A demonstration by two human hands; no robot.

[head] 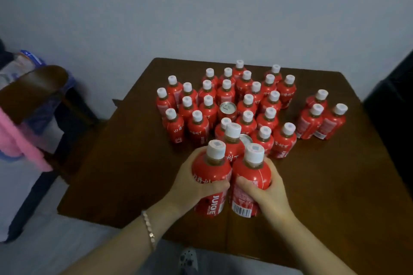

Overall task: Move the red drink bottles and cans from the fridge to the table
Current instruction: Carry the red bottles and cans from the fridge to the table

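Observation:
My left hand (192,183) grips a red juice bottle (210,167) with a white cap, held upright above the brown table (116,163). My right hand (261,190) grips a second red bottle (251,174) right beside it. A third bottle (232,138) and a can (245,139) are wedged between the two, just behind them. Several more red bottles (248,100) stand clustered at the table's middle, with a silver-topped red can (227,108) among them. Three bottles (319,118) stand apart to the right. The fridge is out of view.
A dark wooden chair (33,87) with bags and a pink cloth (24,138) stands left of the table. A dark object (393,114) fills the right edge. The grey wall runs behind the table. Bare tabletop shows at the front left and front right.

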